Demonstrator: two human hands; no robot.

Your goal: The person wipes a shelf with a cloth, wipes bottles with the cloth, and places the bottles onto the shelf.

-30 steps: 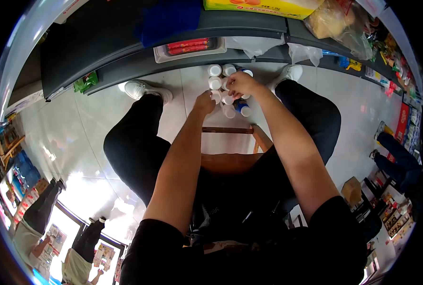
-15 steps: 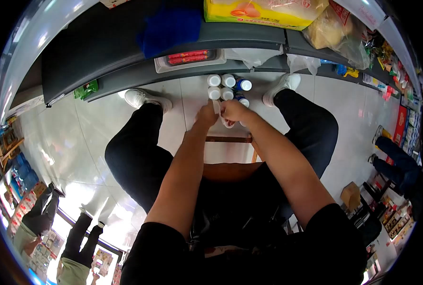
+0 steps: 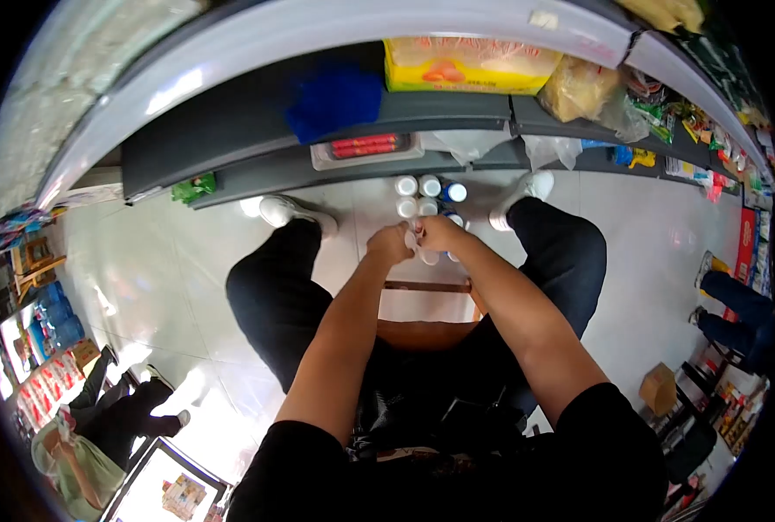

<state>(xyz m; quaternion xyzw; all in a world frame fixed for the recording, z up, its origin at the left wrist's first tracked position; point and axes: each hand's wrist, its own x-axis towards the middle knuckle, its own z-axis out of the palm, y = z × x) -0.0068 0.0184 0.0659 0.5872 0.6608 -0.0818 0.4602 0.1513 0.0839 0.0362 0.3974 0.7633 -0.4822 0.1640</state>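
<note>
Nearest: wooden stool (image 3: 426, 286), on the person's side of the shelf (image 3: 457, 108), w/ floor btwn. A bit closer to the shelf, L hand (image 3: 392, 243) & R hand (image 3: 440, 233) work close together, fingers curled in around a small white item (image 3: 412, 243), prob. a bottle; can't tell which hand has the grip, or if both do.

White bottles (image 3: 428, 186) sit on the floor in front of the shelf, mostly in tight rows, caps up; blue bottles (image 3: 453, 192) w/ white caps line the R side. Prob. stiff plastic, light to moderate wt, smooth so a bit slippery, not very fragile, but tippy if nudged b/c packed close. Best hold: fingertips round the body just below the cap. Contents n/v, caps on.

In the shelf's lower level: pale tray (image 3: 352, 163) w/ red pkgs (image 3: 365, 146) inside. On the shelf's upper level: blue cloth (image 3: 333, 103) toward the L, yellow carton (image 3: 470, 71) mid, contents hidden; R of that, clear plastic bag (image 3: 579, 89) w/ something yellowish in it, can't ID.
</note>
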